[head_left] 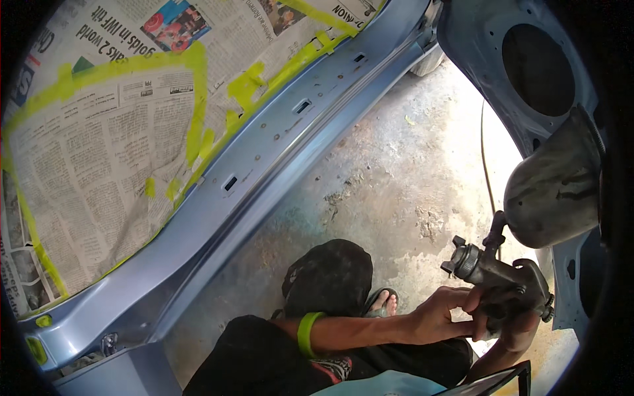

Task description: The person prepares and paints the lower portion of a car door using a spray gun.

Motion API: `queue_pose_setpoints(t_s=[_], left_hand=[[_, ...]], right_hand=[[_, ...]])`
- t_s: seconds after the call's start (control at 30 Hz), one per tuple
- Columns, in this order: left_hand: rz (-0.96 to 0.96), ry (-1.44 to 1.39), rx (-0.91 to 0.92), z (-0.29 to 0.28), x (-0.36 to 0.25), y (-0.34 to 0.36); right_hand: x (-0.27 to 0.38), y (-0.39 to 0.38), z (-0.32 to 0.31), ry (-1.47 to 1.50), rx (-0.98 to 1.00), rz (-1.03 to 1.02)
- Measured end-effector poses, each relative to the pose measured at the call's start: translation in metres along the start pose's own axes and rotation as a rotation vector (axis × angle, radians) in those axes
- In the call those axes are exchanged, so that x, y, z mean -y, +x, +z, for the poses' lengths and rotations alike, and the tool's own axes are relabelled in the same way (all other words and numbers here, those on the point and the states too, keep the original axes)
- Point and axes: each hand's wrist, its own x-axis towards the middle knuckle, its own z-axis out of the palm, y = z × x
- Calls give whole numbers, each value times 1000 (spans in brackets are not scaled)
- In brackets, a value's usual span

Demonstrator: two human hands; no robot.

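A dark, paint-stained spray gun [512, 280] is at the lower right, its ribbed nozzle end pointing left. Its grey metal cup [551, 195] sits tilted beyond the gun body. My right hand [522, 333] is wrapped round the gun from below, partly hidden behind it. From the left, my left hand [442, 313] reaches across with fingers and thumb closed on the gun's lower part; the exact part they grip is hard to make out. A yellow-green band [307, 334] circles my left wrist.
A blue-grey car door sill [277, 145] runs diagonally along the left. Newspaper [112, 165] held by yellow tape [198, 99] covers the opening beyond it. An open door panel [475, 46] stands at the right. On the stained concrete floor [396, 178] lies a thin dark hose [484, 145].
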Motion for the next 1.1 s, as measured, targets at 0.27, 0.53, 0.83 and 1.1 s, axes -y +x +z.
queue_pose_setpoints(t_s=[0.27, 0.53, 0.83, 1.1], left_hand=[[35, 19, 38, 0, -2, 1], [-12, 102, -21, -3, 13, -4], [56, 201, 13, -14, 20, -3], [-122, 364, 14, -14, 21, -3]], right_hand=[[34, 2, 8, 10, 54, 194], [49, 11, 26, 39, 100, 230], [55, 27, 27, -11, 307, 229], [51, 48, 38, 18, 286, 142]])
